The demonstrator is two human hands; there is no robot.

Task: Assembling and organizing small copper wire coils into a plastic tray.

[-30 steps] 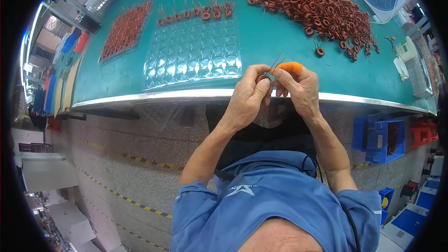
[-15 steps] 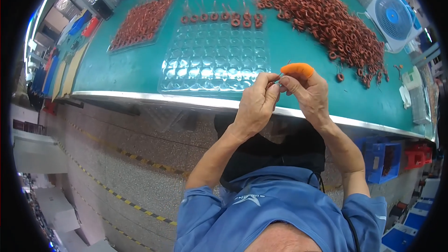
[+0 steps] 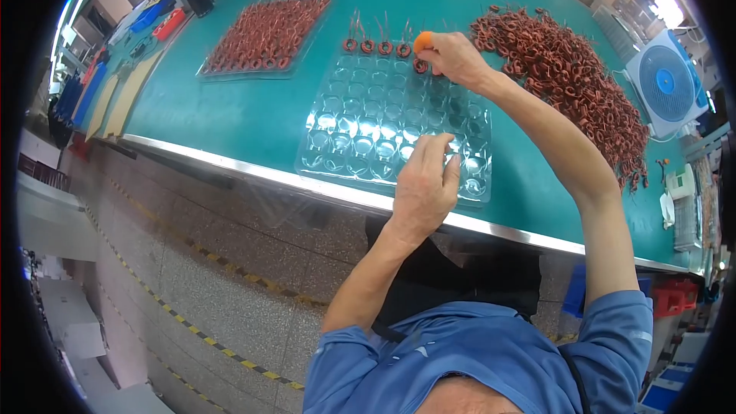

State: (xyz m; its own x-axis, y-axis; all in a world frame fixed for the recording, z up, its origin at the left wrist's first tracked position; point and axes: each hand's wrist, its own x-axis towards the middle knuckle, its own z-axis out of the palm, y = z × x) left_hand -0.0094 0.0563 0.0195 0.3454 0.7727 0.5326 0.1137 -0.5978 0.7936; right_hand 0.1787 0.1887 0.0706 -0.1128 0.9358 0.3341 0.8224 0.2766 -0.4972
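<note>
Over the far part of a clear plastic tray (image 3: pixel 360 119) with round pockets, my right hand (image 3: pixel 452 57) is closed at the fingertips on a copper-wound ring coil (image 3: pixel 420 66). An orange cover sits on one of its fingers and partly hides the coils there. Along the tray's far row stand ring coils (image 3: pixel 385 47) with their wire ends pointing up. My left hand (image 3: pixel 426 192) rests at the tray's near right side, fingers apart and holding nothing.
A large heap of copper ring coils (image 3: pixel 567 84) spreads over the right of the green table (image 3: pixel 253 111). To the left lies a second tray filled with coils (image 3: pixel 264 34). A blue-and-white fan (image 3: pixel 665 80) stands at the far right, above a white box (image 3: pixel 681 184).
My hands were together at the table's front edge, working on a coil. My right hand has reached forward to the tray's second row with it; my left has let go and opened.
</note>
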